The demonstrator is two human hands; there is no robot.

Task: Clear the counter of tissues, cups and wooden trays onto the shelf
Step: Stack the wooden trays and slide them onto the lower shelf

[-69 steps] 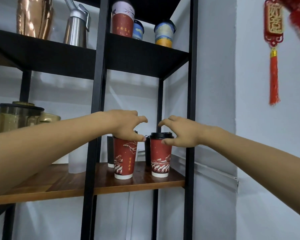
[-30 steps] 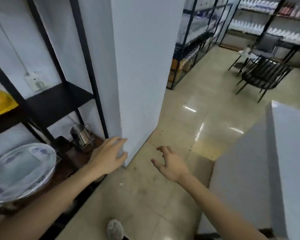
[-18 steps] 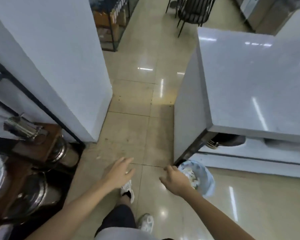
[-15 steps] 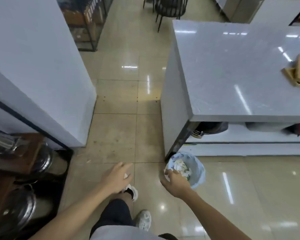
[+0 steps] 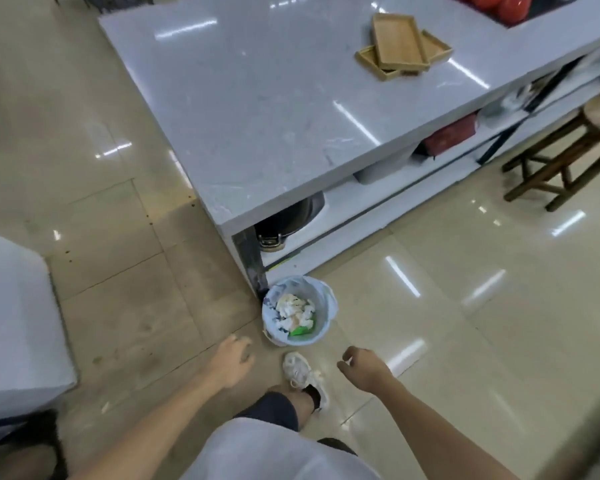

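Note:
Two wooden trays [image 5: 399, 43] lie stacked crosswise on the far right part of the grey stone counter [image 5: 257, 98]. My left hand [image 5: 231, 362] hangs low over the tiled floor with its fingers loosely curled and nothing in it. Level with it, my right hand [image 5: 364, 370] is also empty, its fingers curled but apart. Both hands are far below and in front of the counter. No tissues or cups show on the counter top.
A small bin [image 5: 298, 315] lined with a blue bag and full of crumpled paper stands at the counter's near corner. A wooden stool [image 5: 575, 150] stands at the right. Red items [image 5: 496, 3] sit at the top right. A white block [image 5: 11, 327] fills the left edge.
I have turned away from the shelf, where both hands were at two red cups, toward the counter. The trays have come into view and both hands have dropped, empty.

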